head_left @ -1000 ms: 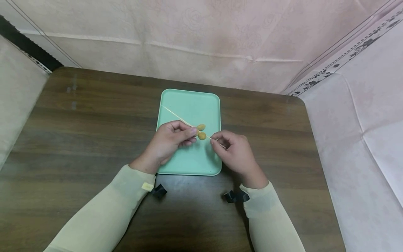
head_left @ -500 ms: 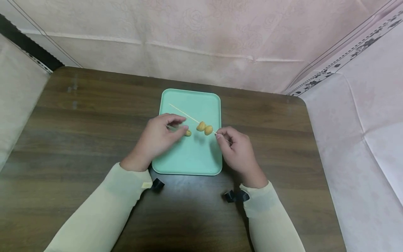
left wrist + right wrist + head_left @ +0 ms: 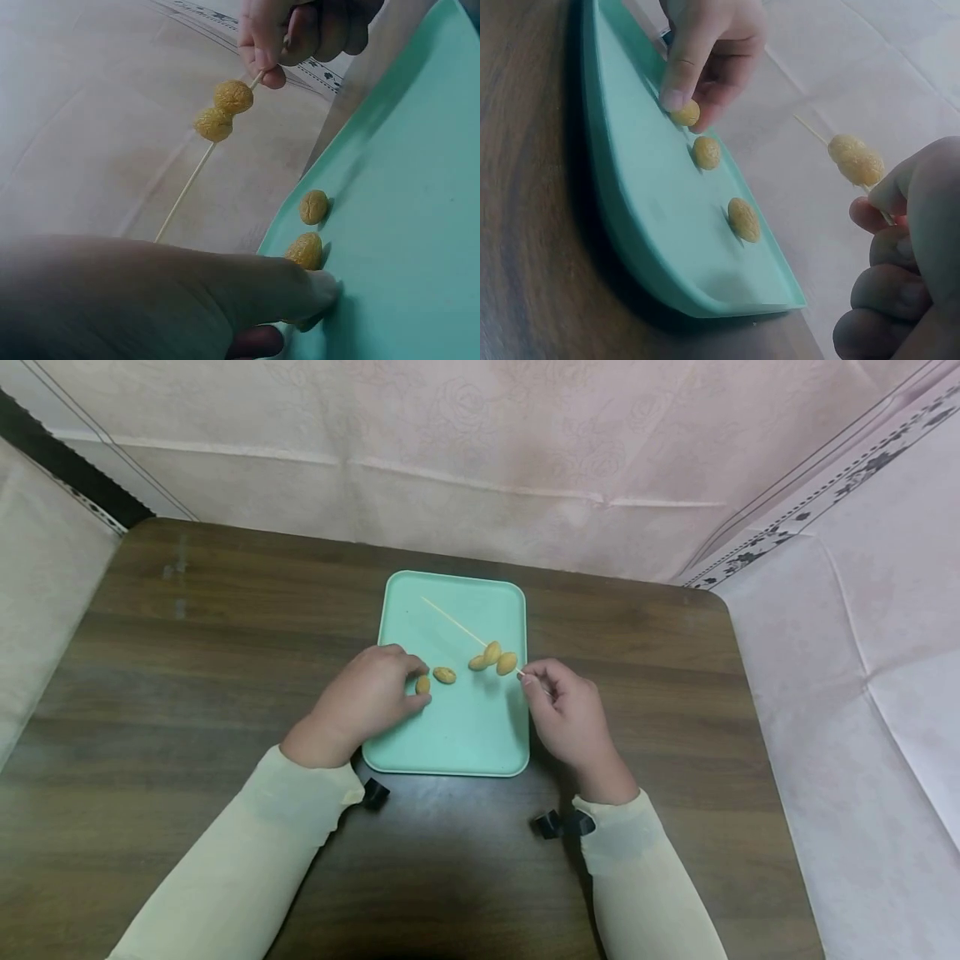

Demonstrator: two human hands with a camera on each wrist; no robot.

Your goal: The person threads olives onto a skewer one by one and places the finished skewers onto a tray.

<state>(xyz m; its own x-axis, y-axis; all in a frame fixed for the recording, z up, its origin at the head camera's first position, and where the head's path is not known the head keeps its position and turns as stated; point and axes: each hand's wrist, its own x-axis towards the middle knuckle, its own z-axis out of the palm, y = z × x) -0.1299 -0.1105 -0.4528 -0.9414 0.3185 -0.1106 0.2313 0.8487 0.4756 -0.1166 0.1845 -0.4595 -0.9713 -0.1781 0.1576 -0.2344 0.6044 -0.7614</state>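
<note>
My right hand (image 3: 573,718) pinches the lower end of a thin wooden skewer (image 3: 453,621) between thumb and fingers. Two yellow-brown, wrinkled oval balls are threaded on it, close together: the lower ball (image 3: 507,663) and the upper ball (image 3: 492,652). The skewer hangs above the tray, its long bare end pointing away to the left. At the tray's left side, my left hand (image 3: 367,702) has its thumb and fingertips around a loose ball (image 3: 423,686). Another loose ball (image 3: 706,153) lies beside those fingertips, and a third (image 3: 744,220) rests farther right on the tray.
A mint-green rectangular tray (image 3: 450,752) with a raised rim sits on the dark wooden table (image 3: 225,693). Pale patterned cloth (image 3: 465,460) hangs behind the table and along its sides. Black camera mounts (image 3: 375,794) stick out at both wrists.
My left hand has left the balls on the skewer and moved left and down to a loose ball on the tray. The right hand has shifted the skewer slightly right.
</note>
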